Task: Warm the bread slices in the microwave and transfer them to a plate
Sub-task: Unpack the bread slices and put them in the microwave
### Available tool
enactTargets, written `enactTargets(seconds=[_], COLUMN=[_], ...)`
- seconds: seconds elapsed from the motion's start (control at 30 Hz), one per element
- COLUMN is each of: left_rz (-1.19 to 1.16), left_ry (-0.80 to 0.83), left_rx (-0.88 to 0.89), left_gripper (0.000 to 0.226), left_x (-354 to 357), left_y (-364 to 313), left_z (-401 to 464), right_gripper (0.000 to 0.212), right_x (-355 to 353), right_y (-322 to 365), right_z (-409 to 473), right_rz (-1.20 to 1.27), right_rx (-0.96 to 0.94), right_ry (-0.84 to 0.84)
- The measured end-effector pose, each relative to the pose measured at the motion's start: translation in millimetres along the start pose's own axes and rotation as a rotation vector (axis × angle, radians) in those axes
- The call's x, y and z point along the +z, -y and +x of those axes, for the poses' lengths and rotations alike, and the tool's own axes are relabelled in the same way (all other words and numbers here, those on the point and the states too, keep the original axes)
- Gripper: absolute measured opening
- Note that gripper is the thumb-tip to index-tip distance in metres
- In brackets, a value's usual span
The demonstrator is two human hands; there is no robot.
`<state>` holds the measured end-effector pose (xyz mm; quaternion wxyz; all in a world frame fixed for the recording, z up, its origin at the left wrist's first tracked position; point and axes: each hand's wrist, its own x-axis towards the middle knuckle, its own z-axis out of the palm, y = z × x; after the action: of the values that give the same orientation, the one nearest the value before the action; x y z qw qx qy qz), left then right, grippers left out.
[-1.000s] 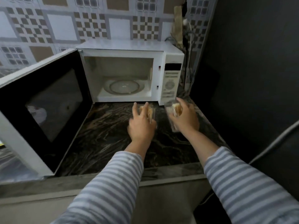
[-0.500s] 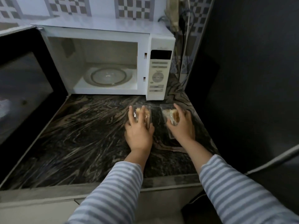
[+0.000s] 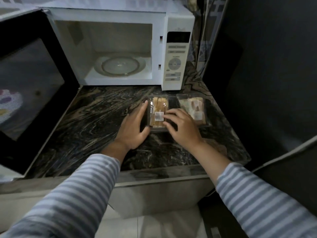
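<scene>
We see two clear plastic packs lying flat on the dark marbled counter (image 3: 89, 121), just in front of the white microwave (image 3: 120, 47). The left bread pack (image 3: 157, 112) holds tan slices standing on edge, side by side. Its long axis runs away from us, toward the front of the microwave, and the slices run the same way. A small white label (image 3: 159, 115) sits on its top film near the end closest to us. The right bread pack (image 3: 193, 108) lies just beside it, a narrow strip of counter between them, with its long axis nearly parallel and leaning slightly to the left at the far end. It has a pale label of its own.

Our left hand (image 3: 134, 127) lies against the left side of the left bread pack, fingers straight and together along the pack's edge, the thumb tucked by its near corner. Our right hand (image 3: 181, 126) comes in from the other side, its fingers bent, the fingertips (image 3: 169, 116) touching the pack's top film beside the label. We cannot tell whether they pinch the film or only rest on it.

The microwave door (image 3: 32, 83) stands swung wide to the left. Inside, the glass turntable (image 3: 120, 66) is bare.
</scene>
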<state>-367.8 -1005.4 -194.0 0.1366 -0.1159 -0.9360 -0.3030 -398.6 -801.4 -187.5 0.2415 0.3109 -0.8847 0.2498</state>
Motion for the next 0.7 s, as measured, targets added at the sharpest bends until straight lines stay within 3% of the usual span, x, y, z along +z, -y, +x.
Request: enactTargets(seconds=[0.17, 0.4, 0.7], left_rz=[0.159, 0.243, 0.320], left_ry=[0.166, 0.245, 0.279], left_rx=[-0.070, -0.067, -0.107], left_gripper=[0.087, 0.087, 0.085], left_x=[4, 6, 12], left_y=[11, 7, 2], left_z=[-9, -5, -1], right_gripper=[0.025, 0.011, 0.014], right_x=[14, 19, 18], right_y=[13, 17, 20], right_z=[-18, -19, -19], right_rz=[0.029, 0.002, -0.020], right_rx=[-0.010, -0.020, 0.009], right_ry=[-0.005, -0.003, 0.024])
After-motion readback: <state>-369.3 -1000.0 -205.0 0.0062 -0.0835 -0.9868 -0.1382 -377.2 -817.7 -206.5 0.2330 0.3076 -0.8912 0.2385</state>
